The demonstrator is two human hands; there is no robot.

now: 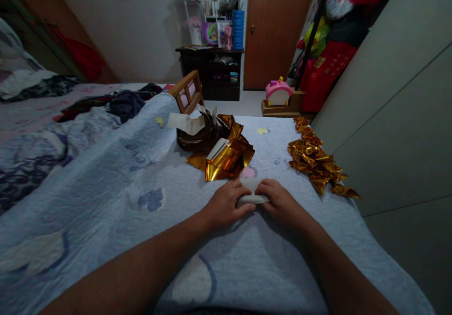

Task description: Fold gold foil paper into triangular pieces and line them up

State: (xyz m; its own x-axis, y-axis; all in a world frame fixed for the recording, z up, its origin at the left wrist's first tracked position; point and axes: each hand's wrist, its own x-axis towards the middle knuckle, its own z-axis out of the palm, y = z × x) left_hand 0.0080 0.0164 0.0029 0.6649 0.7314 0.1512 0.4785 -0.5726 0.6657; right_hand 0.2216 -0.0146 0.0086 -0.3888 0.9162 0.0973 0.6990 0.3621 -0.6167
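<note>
Both of my hands meet over the bed, holding a rolled sheet of whitish paper [251,198] between them. My left hand [229,201] grips the roll's left part, with the thumb along its near side. My right hand [277,198] has its fingers closed around the right part. A bit of the sheet stands up flat behind the roll. Just beyond my hands lies a heap of shiny gold foil sheets [229,162], next to a stack of brown-edged papers [197,138] with pale sheets sticking out. To the right sits a pile of folded gold foil pieces [314,157].
A light blue quilt [169,239] covers the bed, with crumpled clothes [123,105] on the left. A pale cabinet [399,117] borders the right side. Past the bed's end are a pink and white toy [278,92], a dark shelf [212,75] and a wooden door [277,37].
</note>
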